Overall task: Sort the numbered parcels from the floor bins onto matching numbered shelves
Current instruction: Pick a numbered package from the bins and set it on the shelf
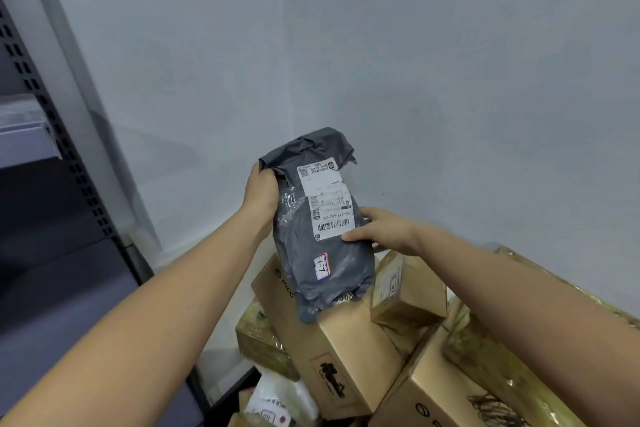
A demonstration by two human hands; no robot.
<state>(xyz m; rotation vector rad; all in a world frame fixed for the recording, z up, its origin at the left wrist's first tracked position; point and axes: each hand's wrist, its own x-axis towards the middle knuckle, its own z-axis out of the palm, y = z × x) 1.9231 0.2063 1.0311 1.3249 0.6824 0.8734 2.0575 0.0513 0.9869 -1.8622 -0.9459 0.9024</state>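
Observation:
I hold a dark grey plastic mailer parcel (pixel 317 253) upright above the pile, both hands on it. My left hand (pixel 261 192) grips its upper left edge near the crumpled top. My right hand (pixel 375 227) holds its right side, thumb on the white shipping label (pixel 329 203). A small handwritten number sticker (pixel 321 265) sits on the lower front of the parcel; the digits read upside down and I cannot make them out for sure.
Below the parcel lie several cardboard boxes: a long one (pixel 332 350), a small taped one (pixel 405 295) and a large one (pixel 450 392). A white mailer (pixel 280 399) lies lower down. A dark metal shelf upright (pixel 59 146) stands at left; a pale wall is ahead.

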